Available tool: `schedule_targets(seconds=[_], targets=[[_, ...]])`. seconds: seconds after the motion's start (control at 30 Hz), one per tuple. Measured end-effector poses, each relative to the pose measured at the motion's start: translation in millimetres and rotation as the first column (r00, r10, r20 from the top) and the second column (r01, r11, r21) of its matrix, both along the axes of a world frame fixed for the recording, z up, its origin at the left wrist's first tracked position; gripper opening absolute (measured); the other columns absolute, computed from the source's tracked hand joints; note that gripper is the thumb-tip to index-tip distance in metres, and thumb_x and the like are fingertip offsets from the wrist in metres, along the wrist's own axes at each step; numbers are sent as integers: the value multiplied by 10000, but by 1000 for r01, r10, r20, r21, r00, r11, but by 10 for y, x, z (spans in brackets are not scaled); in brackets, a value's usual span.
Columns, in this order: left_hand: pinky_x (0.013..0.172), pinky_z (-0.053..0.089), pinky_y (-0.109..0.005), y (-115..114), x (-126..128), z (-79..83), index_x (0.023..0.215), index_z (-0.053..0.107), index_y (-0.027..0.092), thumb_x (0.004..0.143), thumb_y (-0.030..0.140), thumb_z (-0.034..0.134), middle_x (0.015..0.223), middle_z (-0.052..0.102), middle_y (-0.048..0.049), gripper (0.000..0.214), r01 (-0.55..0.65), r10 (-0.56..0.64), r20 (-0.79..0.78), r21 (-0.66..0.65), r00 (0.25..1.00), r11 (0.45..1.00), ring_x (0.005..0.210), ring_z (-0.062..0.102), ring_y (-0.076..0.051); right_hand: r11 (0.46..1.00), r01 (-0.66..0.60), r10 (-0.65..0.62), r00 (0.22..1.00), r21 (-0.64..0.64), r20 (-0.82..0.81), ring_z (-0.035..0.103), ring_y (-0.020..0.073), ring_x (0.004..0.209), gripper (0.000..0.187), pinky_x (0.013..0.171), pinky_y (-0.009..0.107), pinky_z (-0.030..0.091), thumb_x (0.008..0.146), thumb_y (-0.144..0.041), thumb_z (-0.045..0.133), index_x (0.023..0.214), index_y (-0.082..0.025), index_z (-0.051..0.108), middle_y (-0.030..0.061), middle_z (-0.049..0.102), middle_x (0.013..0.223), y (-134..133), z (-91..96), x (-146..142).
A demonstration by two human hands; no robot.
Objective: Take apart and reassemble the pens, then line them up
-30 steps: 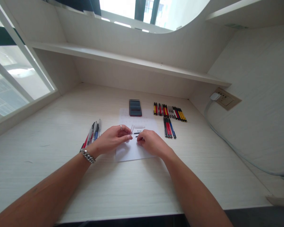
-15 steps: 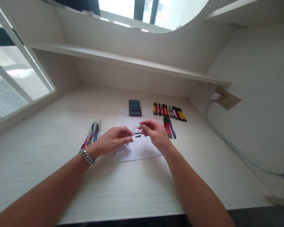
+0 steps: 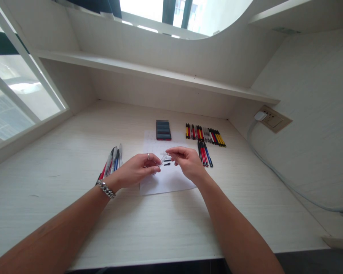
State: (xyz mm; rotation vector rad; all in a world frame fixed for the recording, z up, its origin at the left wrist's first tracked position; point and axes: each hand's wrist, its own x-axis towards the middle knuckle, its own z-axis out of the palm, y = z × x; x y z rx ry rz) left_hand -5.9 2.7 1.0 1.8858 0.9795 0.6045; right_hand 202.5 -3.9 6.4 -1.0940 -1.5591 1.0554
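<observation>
My left hand (image 3: 144,166) is closed in a pinch on a clear pen barrel (image 3: 163,159), which slants up toward the other hand. At its upper end my right hand (image 3: 185,160) is also pinched, with a small translucent piece (image 3: 163,153) at its fingertips; its exact kind I cannot make out. Under the hands lies a white sheet of paper (image 3: 167,184). On it, between the hands, rest small dark pen parts (image 3: 167,164), partly hidden by the fingers.
A phone (image 3: 163,130) lies at the paper's far edge. Several pens in red, yellow, black and clear (image 3: 205,135) form a row at back right, with more pens (image 3: 205,154) below it. Another pen bunch (image 3: 112,161) lies left. A cable (image 3: 270,167) runs along the right wall.
My right fingertips have shifted slightly left, and the translucent piece now shows at them. The left hand has barely moved.
</observation>
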Motion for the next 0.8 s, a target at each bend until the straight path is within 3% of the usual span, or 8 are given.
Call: schedule_targets(seconds=[0.17, 0.43, 0.8], targets=[[744, 479, -303, 3, -6, 4, 990, 642, 181, 824, 397, 580, 922, 690, -43, 279, 8, -7, -33, 41, 999, 999, 833, 626, -187, 998, -18, 10, 992, 59, 125, 540, 112, 630, 160, 590, 248, 450, 815, -255, 582, 912, -179, 684, 26, 655, 779, -10, 12, 16], [742, 474, -309, 0, -13, -20, 1012, 644, 188, 830, 391, 575, 899, 691, -44, 282, 8, -8, -42, 14, 999, 1000, 818, 623, -187, 990, -52, 16, 965, 129, 264, 602, 147, 782, 167, 694, 272, 456, 859, -260, 553, 898, -192, 701, 34, 690, 859, -49, 51, -6], [829, 480, -355, 11, -9, -63, 1001, 642, 172, 808, 403, 614, 988, 700, -78, 302, 29, -25, 49, -72, 998, 997, 926, 640, -227, 987, -4, -33, 974, 162, 224, 612, 143, 779, 161, 697, 264, 454, 845, -294, 587, 874, -197, 711, 21, 698, 837, -85, 30, -102]])
